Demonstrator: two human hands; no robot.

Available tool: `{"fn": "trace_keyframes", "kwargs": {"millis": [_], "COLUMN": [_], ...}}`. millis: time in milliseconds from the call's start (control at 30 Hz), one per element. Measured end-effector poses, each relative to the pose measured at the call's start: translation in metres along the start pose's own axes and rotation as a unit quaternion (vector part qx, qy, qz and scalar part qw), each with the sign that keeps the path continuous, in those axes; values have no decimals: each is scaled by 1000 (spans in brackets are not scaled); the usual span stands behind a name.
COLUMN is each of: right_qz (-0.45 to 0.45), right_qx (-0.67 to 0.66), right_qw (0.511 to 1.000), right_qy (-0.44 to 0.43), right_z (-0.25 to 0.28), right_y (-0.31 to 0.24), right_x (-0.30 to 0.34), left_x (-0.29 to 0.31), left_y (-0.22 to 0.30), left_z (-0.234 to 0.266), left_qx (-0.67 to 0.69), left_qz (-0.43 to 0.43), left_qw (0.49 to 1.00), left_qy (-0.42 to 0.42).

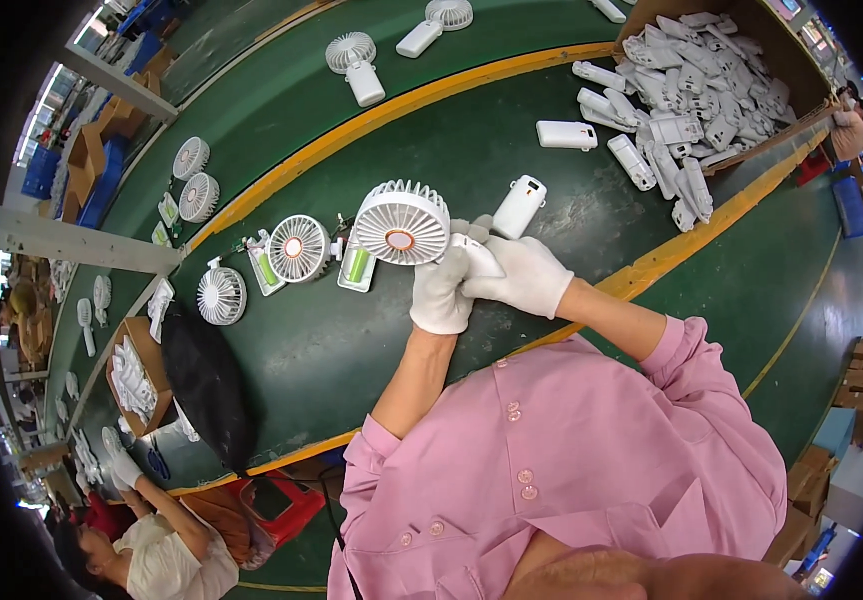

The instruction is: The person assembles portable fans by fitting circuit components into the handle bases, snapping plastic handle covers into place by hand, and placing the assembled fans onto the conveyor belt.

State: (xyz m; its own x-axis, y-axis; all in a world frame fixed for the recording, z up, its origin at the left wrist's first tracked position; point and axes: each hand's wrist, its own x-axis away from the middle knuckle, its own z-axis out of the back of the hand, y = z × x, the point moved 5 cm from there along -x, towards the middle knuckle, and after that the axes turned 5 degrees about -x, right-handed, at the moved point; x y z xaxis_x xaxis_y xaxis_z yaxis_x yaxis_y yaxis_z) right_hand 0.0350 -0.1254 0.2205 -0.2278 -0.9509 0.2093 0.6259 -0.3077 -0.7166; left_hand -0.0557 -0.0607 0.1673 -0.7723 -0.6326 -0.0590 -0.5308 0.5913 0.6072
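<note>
Both of my hands wear white gloves and are closed on a white handheld fan (401, 222) above the green table. My left hand (441, 292) grips it by the neck, just below the round grille. Around the white handle (479, 256) my right hand (526, 272) is wrapped; part of the handle is hidden by the fingers. A white handle shell (519, 207) lies just beyond my right hand. Left of the held fan are a fan head (298, 248) and open handle halves with a green battery (358, 264) and another green battery (267, 268).
A cardboard box (791, 150) at the far right spills white shells onto the table. Another fan head (221, 295), a black bag (209, 385) and a small carton (156, 350) stand at left. Finished-looking fans (351, 55) lie beyond the yellow strip. A co-worker (151, 550) sits lower left.
</note>
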Motion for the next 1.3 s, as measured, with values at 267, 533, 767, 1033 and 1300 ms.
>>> {"fn": "trace_keyframes", "kwargs": {"millis": [267,533,767,1033,1300], "right_qz": [81,-55,-68,-65,122], "right_qx": [-60,-368,-354,-345,-270], "right_qw": [993,927,930,934,952], "right_qy": [56,-56,-75,-59,77], "right_z": [-17,-11,-14,-13,-8], "right_y": [16,7,8,11,15], "right_x": [-16,-13,-15,-13,-6], "left_x": [2,0,0,0,-10], "left_y": [9,10,9,12,17], "left_z": [-6,2,13,4,-5], "left_qx": [-137,-203,-327,-289,-119], "left_qz": [-29,16,-7,33,22], "left_qw": [987,976,938,953,992], "left_qy": [83,82,116,86,23]}}
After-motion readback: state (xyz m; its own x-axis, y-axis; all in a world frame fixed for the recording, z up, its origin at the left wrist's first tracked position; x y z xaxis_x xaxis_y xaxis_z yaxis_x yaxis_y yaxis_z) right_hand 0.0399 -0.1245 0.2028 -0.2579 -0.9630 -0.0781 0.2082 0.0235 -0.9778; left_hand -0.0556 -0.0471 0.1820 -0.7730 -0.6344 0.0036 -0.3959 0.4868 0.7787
